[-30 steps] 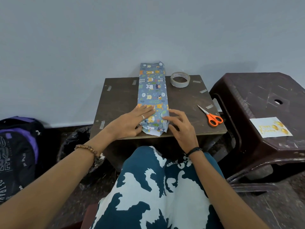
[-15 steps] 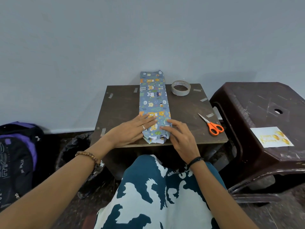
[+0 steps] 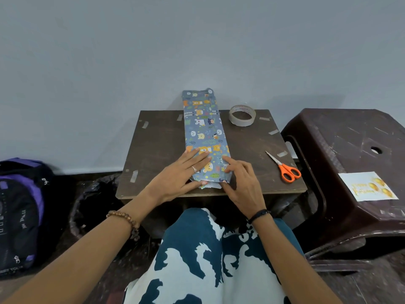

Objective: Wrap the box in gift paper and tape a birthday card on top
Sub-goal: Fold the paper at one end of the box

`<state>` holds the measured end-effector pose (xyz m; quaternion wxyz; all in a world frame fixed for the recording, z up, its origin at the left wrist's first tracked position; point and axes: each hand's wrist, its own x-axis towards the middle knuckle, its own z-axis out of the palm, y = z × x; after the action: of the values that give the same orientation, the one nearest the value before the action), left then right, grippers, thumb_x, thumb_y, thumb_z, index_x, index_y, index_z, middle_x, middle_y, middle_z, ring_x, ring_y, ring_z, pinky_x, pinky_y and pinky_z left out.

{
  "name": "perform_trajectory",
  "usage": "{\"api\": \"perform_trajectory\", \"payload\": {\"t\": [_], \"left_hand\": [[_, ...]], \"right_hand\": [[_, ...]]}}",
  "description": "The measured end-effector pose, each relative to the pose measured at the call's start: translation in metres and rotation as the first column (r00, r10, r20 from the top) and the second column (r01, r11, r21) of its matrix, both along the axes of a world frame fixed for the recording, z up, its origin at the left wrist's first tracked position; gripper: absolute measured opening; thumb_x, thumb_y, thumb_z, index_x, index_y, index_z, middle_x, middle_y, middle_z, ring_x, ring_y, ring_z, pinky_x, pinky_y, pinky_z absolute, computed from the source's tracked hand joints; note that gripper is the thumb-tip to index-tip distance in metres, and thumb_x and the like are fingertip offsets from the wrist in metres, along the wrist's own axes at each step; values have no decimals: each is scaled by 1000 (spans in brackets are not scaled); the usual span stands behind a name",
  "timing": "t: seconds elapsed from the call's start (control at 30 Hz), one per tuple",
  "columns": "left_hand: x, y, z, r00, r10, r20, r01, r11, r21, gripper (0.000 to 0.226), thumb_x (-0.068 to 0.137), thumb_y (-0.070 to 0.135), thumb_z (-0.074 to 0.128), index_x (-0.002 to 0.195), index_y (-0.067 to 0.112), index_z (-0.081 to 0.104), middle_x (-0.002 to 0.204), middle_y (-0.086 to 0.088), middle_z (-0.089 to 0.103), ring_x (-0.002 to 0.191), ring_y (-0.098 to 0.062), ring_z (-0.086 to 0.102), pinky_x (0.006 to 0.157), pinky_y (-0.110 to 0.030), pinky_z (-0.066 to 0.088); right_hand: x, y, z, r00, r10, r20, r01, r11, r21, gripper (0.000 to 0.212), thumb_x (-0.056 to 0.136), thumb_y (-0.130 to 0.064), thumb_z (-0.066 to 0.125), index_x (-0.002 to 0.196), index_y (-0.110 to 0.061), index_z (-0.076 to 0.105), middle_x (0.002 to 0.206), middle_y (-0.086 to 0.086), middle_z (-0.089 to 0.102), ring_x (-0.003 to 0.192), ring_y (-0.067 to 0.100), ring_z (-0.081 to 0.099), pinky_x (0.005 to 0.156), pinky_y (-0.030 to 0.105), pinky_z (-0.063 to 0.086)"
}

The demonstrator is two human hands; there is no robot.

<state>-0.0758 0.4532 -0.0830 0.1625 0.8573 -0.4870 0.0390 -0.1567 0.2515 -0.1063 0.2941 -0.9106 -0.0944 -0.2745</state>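
Note:
A long narrow box wrapped in blue animal-print gift paper [image 3: 203, 130] lies lengthwise on the small dark table [image 3: 157, 145], its far end past the back edge. My left hand [image 3: 182, 174] presses flat on the near end of the paper with straight fingers. At the near right corner my right hand [image 3: 241, 183] touches the paper, index finger on top, thumb along the folded end. A roll of tape [image 3: 242, 115] sits at the back right. The birthday card [image 3: 367, 186] lies on the brown plastic stool [image 3: 341, 137] to the right.
Orange-handled scissors [image 3: 285, 167] lie on the table's right side. Short tape strips [image 3: 134, 176] stick along the table's edges. A black and purple backpack [image 3: 19, 211] and a dark bag-lined bin [image 3: 94, 202] stand on the floor at left. A grey wall runs behind.
Both hands stay on the near end of the wrapped box; the right hand has shifted slightly onto the right corner fold. The camera has tilted up, so everything sits lower in view.

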Motion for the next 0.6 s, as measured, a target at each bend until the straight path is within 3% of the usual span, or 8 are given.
{"api": "perform_trajectory", "payload": {"t": [0.2,0.27,0.33,0.4,0.5,0.6], "left_hand": [[-7,-2,4,998,48,-33,-48,999,16,78,88,67,12,148,17,18,154,4,13,143,-10,0,116,-24,-5],[-10,-5,4,994,89,70,-93,994,60,74,93,61,12,144,10,31,151,-4,28,141,-17,18,117,-27,5],[-15,-10,4,968,132,214,-151,986,77,64,97,48,20,134,5,48,140,-10,47,131,-24,42,111,-34,24],[-21,-13,4,945,172,277,-187,982,26,54,90,38,33,126,6,58,129,-10,58,119,-22,56,104,-38,36],[-30,-11,6,942,205,265,-177,976,-127,42,85,26,41,115,8,65,117,-6,65,108,-18,61,104,-29,32],[-41,-8,4,954,230,195,-189,960,-207,37,86,18,40,111,7,65,113,-5,64,104,-17,56,104,-26,31]], "right_hand": [[-4,4,0,1000,-23,12,23,999,34,23,86,-31,47,107,-22,43,121,4,60,109,11,44,85,33,50],[-5,5,-1,998,-43,35,42,999,29,19,86,-31,48,101,-22,46,124,4,60,108,11,47,87,29,46],[-5,7,0,994,-72,84,71,997,19,18,83,-30,53,96,-18,51,116,4,61,101,10,52,83,25,45],[-6,8,2,987,-98,128,99,995,-5,17,81,-29,57,92,-16,56,106,2,57,90,9,53,74,21,45],[-9,10,5,985,-106,139,109,994,-18,15,80,-27,56,90,-16,60,97,3,56,81,14,57,67,21,46],[-12,11,6,990,-97,103,97,995,8,17,81,-25,55,93,-15,61,97,4,57,84,18,59,70,25,47]]}}
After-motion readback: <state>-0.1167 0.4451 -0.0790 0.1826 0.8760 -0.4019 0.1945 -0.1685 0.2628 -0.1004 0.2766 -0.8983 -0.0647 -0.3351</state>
